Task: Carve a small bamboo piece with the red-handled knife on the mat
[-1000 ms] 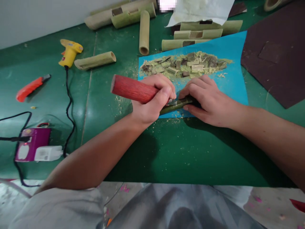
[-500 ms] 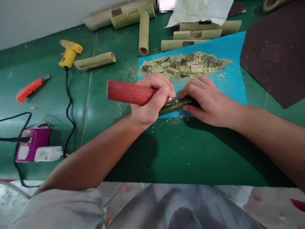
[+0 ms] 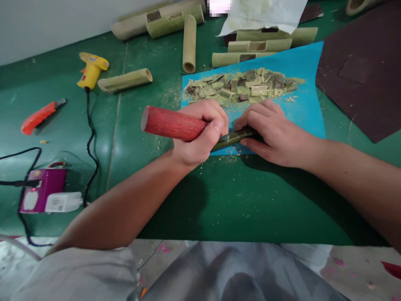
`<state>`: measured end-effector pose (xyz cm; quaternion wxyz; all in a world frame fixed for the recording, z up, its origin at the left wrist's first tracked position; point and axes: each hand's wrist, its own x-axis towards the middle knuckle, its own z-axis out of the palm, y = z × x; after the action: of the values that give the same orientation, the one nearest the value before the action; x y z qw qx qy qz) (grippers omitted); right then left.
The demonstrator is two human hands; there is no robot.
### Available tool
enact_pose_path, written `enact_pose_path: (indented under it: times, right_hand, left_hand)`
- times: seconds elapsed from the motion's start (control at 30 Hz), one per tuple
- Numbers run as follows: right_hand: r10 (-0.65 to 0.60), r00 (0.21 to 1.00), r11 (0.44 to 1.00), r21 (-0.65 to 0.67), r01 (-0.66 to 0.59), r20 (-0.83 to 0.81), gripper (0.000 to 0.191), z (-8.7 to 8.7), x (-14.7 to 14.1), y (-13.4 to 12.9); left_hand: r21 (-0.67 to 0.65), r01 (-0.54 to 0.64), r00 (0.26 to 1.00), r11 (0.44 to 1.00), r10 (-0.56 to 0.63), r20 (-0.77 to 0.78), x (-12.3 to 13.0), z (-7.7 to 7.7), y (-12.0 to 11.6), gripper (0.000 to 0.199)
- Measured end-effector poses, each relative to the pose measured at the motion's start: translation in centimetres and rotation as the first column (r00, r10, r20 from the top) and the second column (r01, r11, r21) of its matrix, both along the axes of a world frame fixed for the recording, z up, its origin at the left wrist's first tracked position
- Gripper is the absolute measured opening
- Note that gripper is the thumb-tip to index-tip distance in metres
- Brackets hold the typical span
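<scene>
My left hand (image 3: 202,131) is closed around a tool with a thick red wooden handle (image 3: 173,123). The handle's butt points left, and the short metal tip (image 3: 224,137) rests at the surface of a dark green bamboo piece (image 3: 230,140). Fingers and thumb of my right hand (image 3: 269,131) pinch the right end of that bamboo, which they partly hide. Beneath the bamboo is a blue sheet (image 3: 308,100). Shavings and brown and pale chips (image 3: 241,85) are heaped on the sheet just beyond my hands.
On the green table (image 3: 219,200), cut bamboo tubes (image 3: 189,44) lie at the back. At left are a yellow glue gun (image 3: 91,71), an orange cutter (image 3: 39,118) and a purple box (image 3: 46,188) with cables. A dark brown sheet (image 3: 360,75) covers the right.
The red handle has tilted slightly, showing more of its butt end, and my left hand has shifted a little right and down. My right hand holds its place.
</scene>
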<state>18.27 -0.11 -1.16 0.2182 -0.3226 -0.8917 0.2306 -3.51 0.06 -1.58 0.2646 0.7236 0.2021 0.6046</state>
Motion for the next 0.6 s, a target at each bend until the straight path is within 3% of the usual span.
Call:
enact_pose_path:
  times: [0.2,0.43,0.6]
  right_hand:
    - [0.011,1.0,1.0,0.01,-0.012,0.009,0.016,-0.1,0.1,0.0]
    - [-0.005,1.0,0.999,0.043,0.004,0.017,0.014,-0.2,0.0,0.0]
    - [-0.005,1.0,0.999,0.033,0.004,0.016,0.011,-0.2,-0.1,0.0]
  left_hand:
    - [0.014,-0.042,0.998,0.999,0.042,0.036,0.1,-0.1,0.1,0.033]
    - [-0.025,0.027,0.982,0.999,-0.031,-0.185,-0.3,0.9,-0.3,0.026]
    - [-0.042,0.056,0.972,0.998,-0.064,-0.224,-0.5,1.4,-0.4,0.017]
